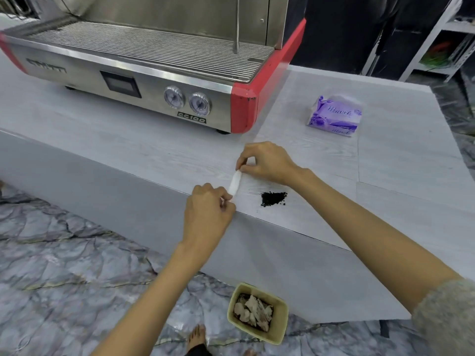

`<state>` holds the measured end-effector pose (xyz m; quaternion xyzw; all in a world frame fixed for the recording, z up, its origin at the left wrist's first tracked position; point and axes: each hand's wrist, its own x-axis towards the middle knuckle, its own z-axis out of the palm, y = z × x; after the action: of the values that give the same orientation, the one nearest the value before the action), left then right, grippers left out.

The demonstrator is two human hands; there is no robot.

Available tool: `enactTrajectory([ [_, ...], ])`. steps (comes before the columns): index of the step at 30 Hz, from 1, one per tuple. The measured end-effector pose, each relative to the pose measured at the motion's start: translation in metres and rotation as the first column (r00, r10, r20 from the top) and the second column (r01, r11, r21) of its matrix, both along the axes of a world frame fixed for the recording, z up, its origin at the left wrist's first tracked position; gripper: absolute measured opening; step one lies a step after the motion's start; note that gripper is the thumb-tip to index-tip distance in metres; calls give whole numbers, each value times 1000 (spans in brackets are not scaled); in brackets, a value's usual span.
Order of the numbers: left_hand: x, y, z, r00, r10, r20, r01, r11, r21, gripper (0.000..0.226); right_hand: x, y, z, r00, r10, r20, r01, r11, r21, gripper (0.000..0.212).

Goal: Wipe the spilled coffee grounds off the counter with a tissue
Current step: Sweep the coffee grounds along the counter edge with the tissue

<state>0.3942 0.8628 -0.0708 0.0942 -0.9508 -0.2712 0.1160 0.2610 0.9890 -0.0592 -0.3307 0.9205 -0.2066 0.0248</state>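
Espresso machine (pixel 144 80): one, steel with red end panels, at the counter's far left; two round gauges on its front face.
Counter (pixel 385 176): one pale wood-grain surface; its near edge runs diagonally from upper left to lower right, and a wide bare stretch lies open to the right of the machine.
Left hand (pixel 207 214): one, at the counter's near edge, fingertips pinched tight on the lower end of the tissue.
Tissue (pixel 235 185): one white sheet, twisted into a narrow strip and stretched between both hands, just above the near edge and just left of the spill.
Right hand (pixel 267 161): one, further in over the surface, thumb and fingers closed on the tissue's upper end.
Coffee grounds (pixel 273 198): one small dark heap with a few stray specks, near the near edge, below the right hand; apart from the tissue.
Bin (pixel 257 313): one cream tub on the marble floor, against the counter's front panel, holding crumpled, stained tissues.
Tissue pack (pixel 334 115): one purple packet, well apart from the spill, towards the far right edge with bare counter all around.
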Motion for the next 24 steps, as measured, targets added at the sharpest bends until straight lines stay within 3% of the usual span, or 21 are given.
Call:
enactTrajectory([
  [4, 0, 30, 1, 996, -91, -10, 91, 996, 19, 17, 2, 39, 1, 999, -41, 25, 41, 999, 21, 11],
  [9, -8, 41, 8, 977, -196, 84, 182, 971, 153, 17, 10, 75, 13, 996, -86, 20, 83, 991, 106, 9],
  [11, -22, 38, 15, 976, -212, 41, 203, 965, 164, 20, 6, 89, 22, 987, -158, 29, 157, 987, 32, 8],
  [14, -51, 36, 23, 967, -254, -33, 256, 954, 157, 22, -2, 110, 27, 958, -278, 64, 281, 958, -48, 8],
  [18, -96, 43, 17, 948, -318, 18, 313, 941, 128, 22, -10, 121, 18, 914, -405, 23, 405, 914, 27, 12],
  [24, -132, 60, 8, 918, -394, 53, 392, 919, 50, 21, -2, 129, 1, 835, -549, -25, 549, 836, 9, 17],
])
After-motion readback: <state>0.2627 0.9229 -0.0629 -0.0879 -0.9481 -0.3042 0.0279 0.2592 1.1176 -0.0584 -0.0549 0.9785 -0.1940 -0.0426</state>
